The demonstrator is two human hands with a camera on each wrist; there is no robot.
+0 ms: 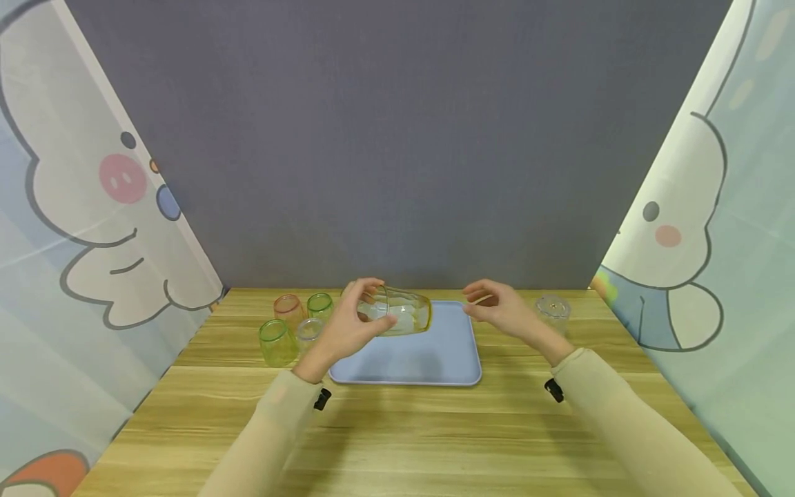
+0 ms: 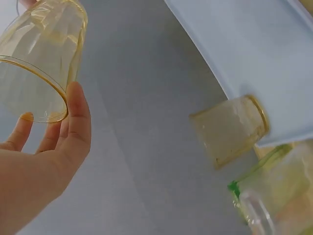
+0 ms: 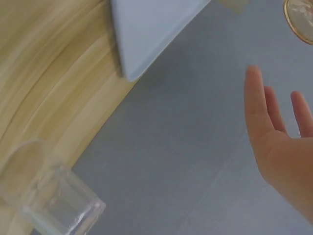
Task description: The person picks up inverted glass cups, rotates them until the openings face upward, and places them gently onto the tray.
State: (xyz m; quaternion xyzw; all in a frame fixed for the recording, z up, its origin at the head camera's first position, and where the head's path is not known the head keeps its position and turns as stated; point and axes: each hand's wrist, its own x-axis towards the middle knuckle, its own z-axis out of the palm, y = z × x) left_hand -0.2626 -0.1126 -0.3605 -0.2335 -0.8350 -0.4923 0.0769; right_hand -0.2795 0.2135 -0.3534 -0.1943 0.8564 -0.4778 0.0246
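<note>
My left hand [image 1: 348,324] grips a yellow-tinted clear cup [image 1: 413,314] near its rim. The cup lies on its side in the air over the pale blue tray [image 1: 404,369], its base turned right. Seen from the left wrist, thumb and fingers are spread around the cup's rim [image 2: 61,95]. My right hand [image 1: 506,310] hovers past the tray's right edge, its fingers loosely bent and holding nothing. From the right wrist, those fingers [image 3: 254,98] stand apart from the yellow cup [image 3: 302,19].
Left of the tray stand a pink cup [image 1: 288,308], two green cups [image 1: 279,345] and a clear cup [image 1: 308,333]. Another yellow cup [image 2: 232,129] overlaps the tray's edge in the left wrist view. One clear cup [image 1: 553,314] stands at the right; a grey wall [image 1: 404,172] rises behind.
</note>
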